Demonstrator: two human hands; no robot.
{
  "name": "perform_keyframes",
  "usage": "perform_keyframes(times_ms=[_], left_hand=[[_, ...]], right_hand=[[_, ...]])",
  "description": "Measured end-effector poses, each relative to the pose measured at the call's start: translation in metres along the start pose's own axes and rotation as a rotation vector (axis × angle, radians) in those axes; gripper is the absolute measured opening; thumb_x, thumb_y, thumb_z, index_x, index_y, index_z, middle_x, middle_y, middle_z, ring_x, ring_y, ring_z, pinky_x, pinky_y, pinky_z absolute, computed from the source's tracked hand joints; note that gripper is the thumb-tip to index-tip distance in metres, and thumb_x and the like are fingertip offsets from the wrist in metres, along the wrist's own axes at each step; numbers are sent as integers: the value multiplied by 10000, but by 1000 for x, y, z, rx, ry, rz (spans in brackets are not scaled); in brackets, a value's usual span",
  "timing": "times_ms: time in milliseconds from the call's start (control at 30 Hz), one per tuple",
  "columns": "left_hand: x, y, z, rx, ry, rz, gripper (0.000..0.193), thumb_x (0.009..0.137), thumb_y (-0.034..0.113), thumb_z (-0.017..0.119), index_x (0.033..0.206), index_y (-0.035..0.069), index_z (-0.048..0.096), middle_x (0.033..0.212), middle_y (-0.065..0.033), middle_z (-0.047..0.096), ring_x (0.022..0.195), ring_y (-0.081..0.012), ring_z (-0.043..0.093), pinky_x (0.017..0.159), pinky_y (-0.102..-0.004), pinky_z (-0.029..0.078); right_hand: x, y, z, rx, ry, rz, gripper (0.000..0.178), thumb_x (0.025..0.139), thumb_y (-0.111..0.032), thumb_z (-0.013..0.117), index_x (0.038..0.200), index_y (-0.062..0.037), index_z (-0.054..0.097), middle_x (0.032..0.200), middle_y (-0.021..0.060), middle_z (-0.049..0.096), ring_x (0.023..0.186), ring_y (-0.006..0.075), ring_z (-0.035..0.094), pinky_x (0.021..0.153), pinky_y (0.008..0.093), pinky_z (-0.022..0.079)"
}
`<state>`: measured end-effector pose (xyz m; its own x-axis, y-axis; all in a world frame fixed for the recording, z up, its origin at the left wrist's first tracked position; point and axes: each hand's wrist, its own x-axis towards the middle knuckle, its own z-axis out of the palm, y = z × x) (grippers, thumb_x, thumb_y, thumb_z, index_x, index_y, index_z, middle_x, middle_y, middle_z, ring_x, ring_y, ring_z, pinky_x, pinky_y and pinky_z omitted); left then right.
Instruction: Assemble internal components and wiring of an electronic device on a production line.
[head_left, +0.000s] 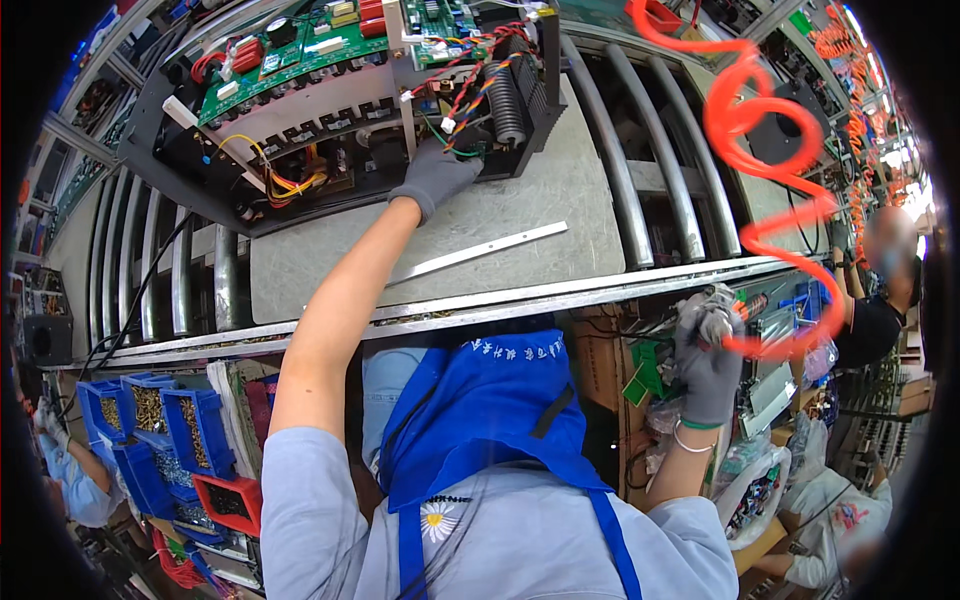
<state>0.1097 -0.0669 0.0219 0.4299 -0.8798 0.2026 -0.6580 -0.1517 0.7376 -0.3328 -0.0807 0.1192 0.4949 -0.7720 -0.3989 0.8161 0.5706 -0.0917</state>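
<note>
A black metal chassis (225, 190) with open top lies tilted on the bench, holding green circuit boards (320, 55), a bundle of coloured wires (470, 95) and a dark ribbed coil (507, 105). My left hand (440, 175), in a grey glove, reaches over the chassis's near edge beside the coil and a green wire. Its fingertips are hidden inside. Low on the right, away from the chassis, my gloved right hand (708, 355) is closed around an air tool at the end of an orange coiled hose (765, 130). Most of the tool is covered by the fingers.
A flat white metal strip (485, 250) rests on the grey board (590, 220) below the chassis. Metal rollers (635, 150) flank the board. Blue bins (195, 430) of screws and a red bin (230, 503) stand at lower left. Other people work at both sides.
</note>
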Motion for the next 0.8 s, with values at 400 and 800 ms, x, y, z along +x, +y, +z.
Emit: perform_keyframes(times_ms=[400,800], left_hand=[[7,-10,-11,-367,-228,-251,409,863,422,641,1134,117,675,845,-59,709,698,-129,662,731,-277,510],[14,-16,-14,60,-482,-157,322,937,377,528,1084,110,633,1092,-24,689,1072,-189,595,983,-262,406]], right_hand=[[33,105,18,-794,-163,489,623,818,-308,548,1341,-1,407,911,207,644,493,187,591,411,308,524],[72,159,23,-1222,-259,427,695,826,-290,590,1420,-37,333,892,117,558,570,133,594,451,254,514]])
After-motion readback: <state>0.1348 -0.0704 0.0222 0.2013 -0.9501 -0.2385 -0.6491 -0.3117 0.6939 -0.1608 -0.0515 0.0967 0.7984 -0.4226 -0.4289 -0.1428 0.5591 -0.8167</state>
